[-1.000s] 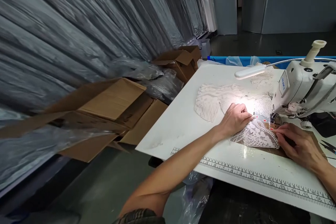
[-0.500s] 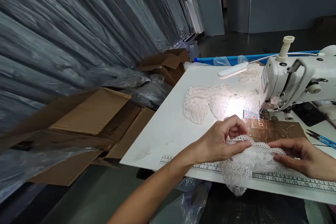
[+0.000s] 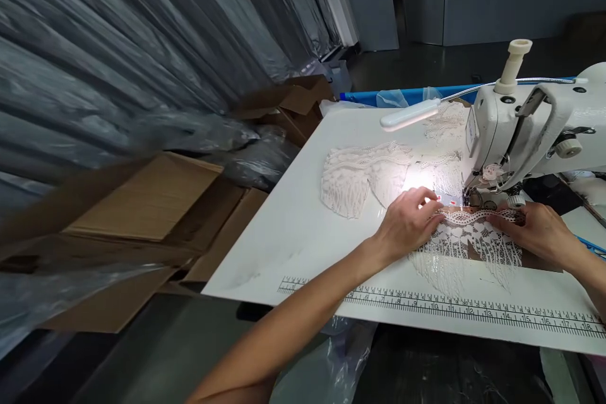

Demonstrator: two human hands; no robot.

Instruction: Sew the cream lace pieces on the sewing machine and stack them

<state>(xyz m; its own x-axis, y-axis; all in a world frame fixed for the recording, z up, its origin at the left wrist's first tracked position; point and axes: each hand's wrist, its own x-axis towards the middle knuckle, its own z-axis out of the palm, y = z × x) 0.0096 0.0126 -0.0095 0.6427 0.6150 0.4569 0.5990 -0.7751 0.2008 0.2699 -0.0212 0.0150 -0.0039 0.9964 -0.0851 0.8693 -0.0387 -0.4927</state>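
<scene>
A white lace piece (image 3: 473, 241) with a scalloped upper band lies spread over the brown plate (image 3: 544, 260) in front of the sewing machine (image 3: 492, 132). My left hand (image 3: 413, 219) pinches the left end of its upper band. At the right end, my right hand (image 3: 530, 227) holds the band between thumb and fingers. The band runs just in front of the machine's needle area; whether it is under the presser foot I cannot tell. The lower lace edge hangs loosely toward me on the tabletop.
Another lace piece (image 3: 364, 177) lies left of the machine, with more lace (image 3: 445, 120) behind. A lamp (image 3: 409, 115) reaches over the white table (image 3: 284, 233), which has a printed ruler (image 3: 449, 308) along its front edge. Open cardboard boxes (image 3: 146, 202) stand at left.
Both hands have moved forward with the lace, from the front edge to the machine. The lace, bunched and hanging over the edge before, is now spread flat. The view has shifted slightly.
</scene>
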